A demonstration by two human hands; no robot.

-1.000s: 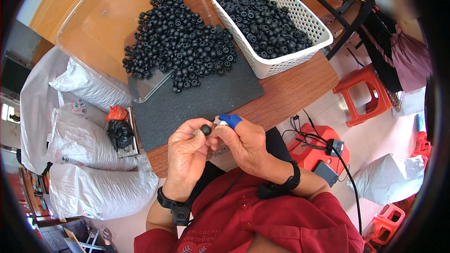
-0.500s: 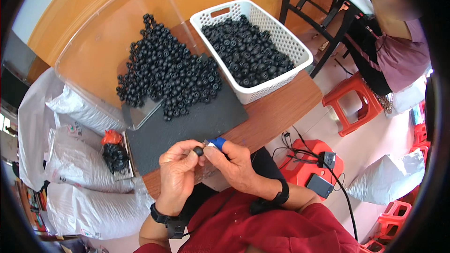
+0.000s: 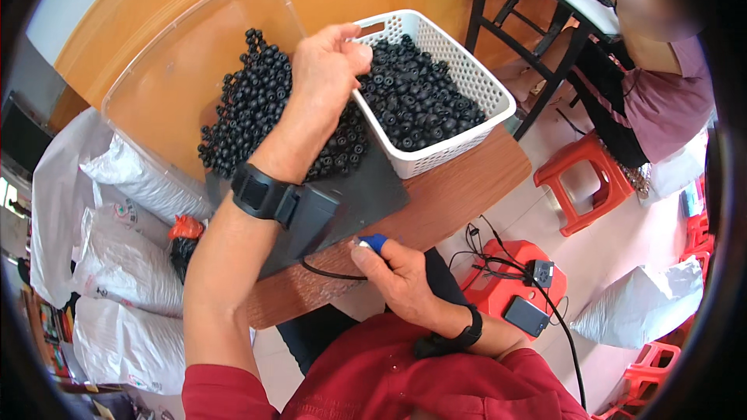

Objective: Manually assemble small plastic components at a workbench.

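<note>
One white basket point(image 3: 459, 145), upper centre, holds black beads point(image 3: 424, 101) beyond our counting. We cannot tell if our left hand point(image 3: 325, 71) grips anything; our right hand point(image 3: 400, 278) pinches something pale point(image 3: 363, 244).

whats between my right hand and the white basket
In the head view: bare wooden tabletop, then a corner of the dark mat by the basket.

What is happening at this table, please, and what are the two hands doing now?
A person is working with small, round black pieces. The left hand is at the left rim of a white basket filled with black pieces; whether it holds one is hidden. The right hand, with a blue wrapping on one finger, is near the table's front edge, apart from the left. A heap of similar pieces lies left of the basket.
</note>
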